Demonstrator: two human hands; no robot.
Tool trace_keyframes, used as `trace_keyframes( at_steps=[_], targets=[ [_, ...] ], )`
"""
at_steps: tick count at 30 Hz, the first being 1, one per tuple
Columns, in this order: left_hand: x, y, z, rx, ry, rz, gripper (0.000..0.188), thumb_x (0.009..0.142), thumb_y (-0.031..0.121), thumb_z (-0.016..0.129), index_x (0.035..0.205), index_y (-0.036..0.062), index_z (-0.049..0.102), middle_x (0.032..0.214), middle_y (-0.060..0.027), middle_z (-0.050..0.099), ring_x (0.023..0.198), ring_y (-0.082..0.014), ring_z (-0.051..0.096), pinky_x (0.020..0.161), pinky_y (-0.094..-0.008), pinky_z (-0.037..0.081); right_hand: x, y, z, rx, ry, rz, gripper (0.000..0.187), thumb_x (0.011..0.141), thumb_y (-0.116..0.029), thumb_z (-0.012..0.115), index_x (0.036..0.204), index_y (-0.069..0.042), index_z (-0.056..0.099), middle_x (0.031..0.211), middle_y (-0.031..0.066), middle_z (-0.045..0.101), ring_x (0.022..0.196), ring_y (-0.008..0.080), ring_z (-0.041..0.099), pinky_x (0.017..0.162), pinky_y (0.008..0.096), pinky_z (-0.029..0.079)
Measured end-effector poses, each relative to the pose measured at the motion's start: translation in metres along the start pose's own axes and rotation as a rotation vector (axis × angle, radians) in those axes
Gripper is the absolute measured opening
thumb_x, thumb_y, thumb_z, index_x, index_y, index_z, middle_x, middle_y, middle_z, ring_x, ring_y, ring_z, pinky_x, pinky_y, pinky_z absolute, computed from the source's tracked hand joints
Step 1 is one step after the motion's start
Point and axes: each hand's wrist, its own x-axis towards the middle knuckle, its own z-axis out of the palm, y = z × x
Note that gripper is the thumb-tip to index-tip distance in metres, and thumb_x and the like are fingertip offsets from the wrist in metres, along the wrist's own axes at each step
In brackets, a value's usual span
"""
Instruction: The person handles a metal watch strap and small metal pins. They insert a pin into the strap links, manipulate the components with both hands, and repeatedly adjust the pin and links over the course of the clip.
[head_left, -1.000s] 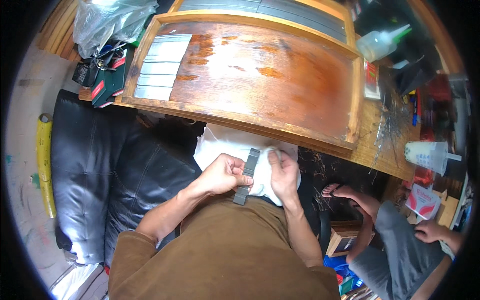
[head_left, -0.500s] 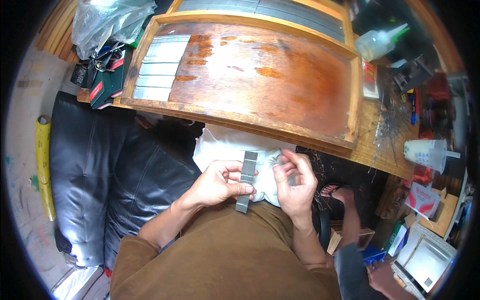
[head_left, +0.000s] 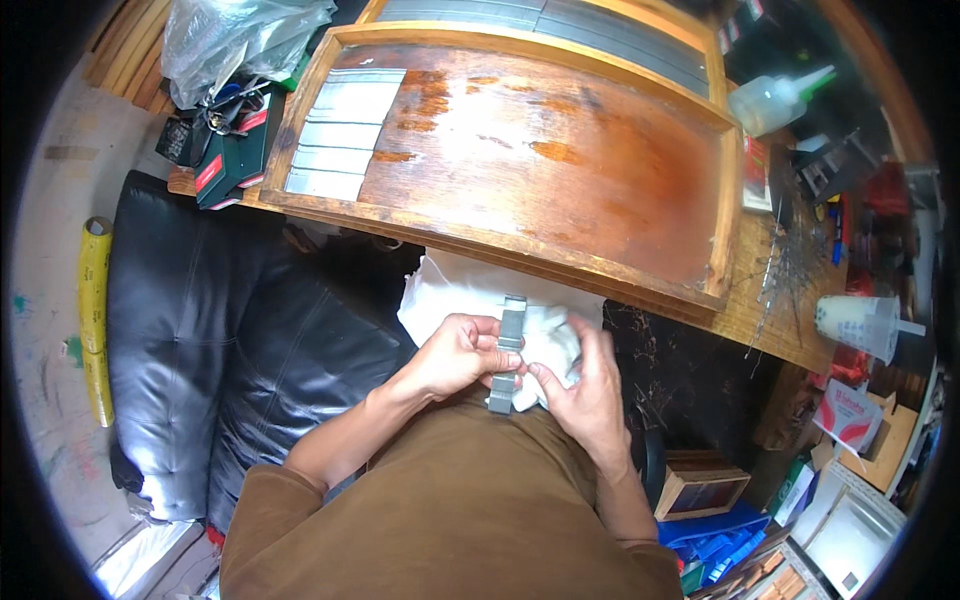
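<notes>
A narrow grey strip [head_left: 511,327], marked off in segments, stands roughly upright in front of my body. My left hand [head_left: 452,360] pinches it near its middle between thumb and fingers. On the strip's right side, my right hand [head_left: 588,392] is curled around a bunched white cloth [head_left: 549,338], its thumb reaching toward the strip. The right fingertips are partly hidden and blurred behind the cloth. White fabric [head_left: 445,290] lies beyond my hands, under the table edge.
A wood-framed tray [head_left: 560,210] on the table holds similar grey strips [head_left: 345,135] at its left end. Around it are a squeeze bottle [head_left: 775,100], a drink cup [head_left: 858,328], thin wires [head_left: 785,250] and a plastic bag [head_left: 240,45]. A black padded seat [head_left: 265,340] is at left.
My right hand has come in from beside the cloth and closed around it, nearer the strip. The strip has risen slightly. Another person's leg and hand at lower right are gone from view.
</notes>
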Motion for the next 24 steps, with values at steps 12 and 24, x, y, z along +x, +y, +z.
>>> trace_keyframes(
  at_steps=[12,24],
  targets=[
    [0.040,-0.028,-0.001,0.366,0.036,0.063,0.005,0.088,-0.001,0.075,0.092,0.0005,0.072,0.069,0.0040,0.061,0.058,-0.0032,0.048,0.052,-0.0240,0.040,0.019,0.033,0.037,0.184,-0.038,-0.125,0.008,0.087,0.000,0.074,0.095,0.001,0.073,0.091,0.0168,0.064,0.083,0.0348,0.067,0.075,0.0397,0.054],
    [0.038,-0.025,-0.013,0.275,-0.042,-0.035,0.012,0.086,0.001,0.080,0.091,-0.0030,0.071,0.077,-0.0064,0.073,0.065,-0.0105,0.067,0.053,-0.0257,0.052,0.017,0.034,0.028,0.170,-0.162,-0.106,0.018,0.087,-0.011,0.077,0.100,0.001,0.077,0.093,0.0214,0.071,0.086,0.0371,0.070,0.078,0.0420,0.056]
  ],
)
